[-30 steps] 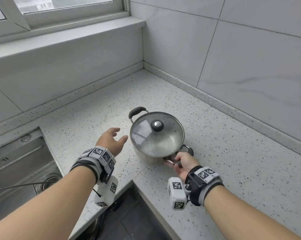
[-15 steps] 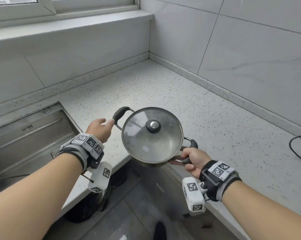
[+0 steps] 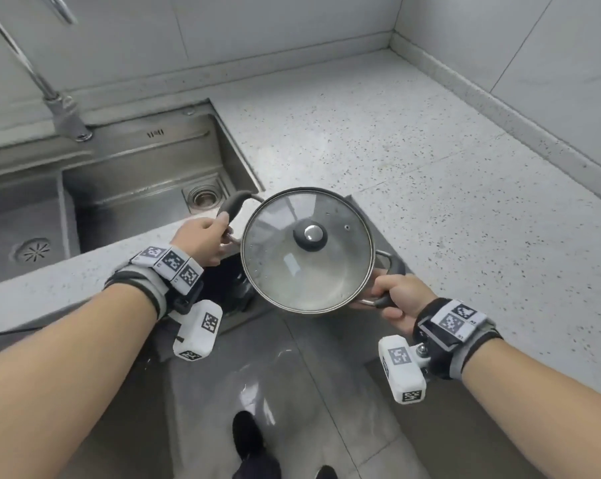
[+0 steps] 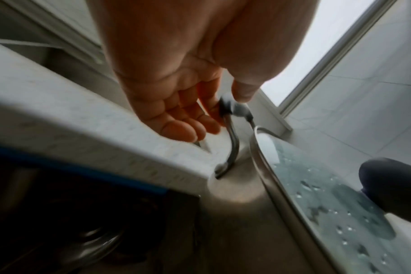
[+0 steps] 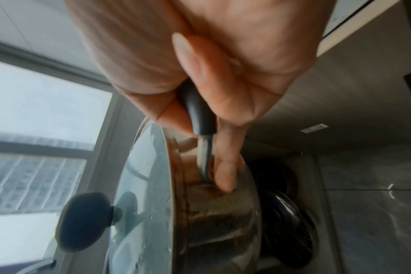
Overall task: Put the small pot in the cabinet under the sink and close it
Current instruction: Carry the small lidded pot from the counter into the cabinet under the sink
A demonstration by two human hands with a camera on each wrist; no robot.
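Observation:
The small steel pot [image 3: 306,267] with a glass lid and black knob [image 3: 310,234] hangs in the air just off the counter's front edge. My right hand [image 3: 394,299] grips its right handle [image 3: 392,267]; in the right wrist view the right hand [image 5: 200,120] has its fingers wrapped round the black grip beside the pot's wall [image 5: 218,213]. My left hand [image 3: 202,242] is at the left handle [image 3: 233,205], thumb on top. In the left wrist view the left hand [image 4: 223,103] pinches that handle's end lightly between thumb and forefinger. Below the pot, the cabinet [image 3: 230,285] under the counter stands open and dark.
The steel sink [image 3: 147,157] and its tap [image 3: 64,115] lie at the left, and the speckled countertop [image 3: 430,167] runs to the tiled corner at the right. Dark cookware [image 5: 282,213] sits inside the cabinet. A grey tiled floor [image 3: 292,392] and a shoe [image 3: 247,440] are below.
The pot has been lifted off the counter and carried left and toward me, past the counter's edge. My left hand has come from open beside the pot onto its left handle.

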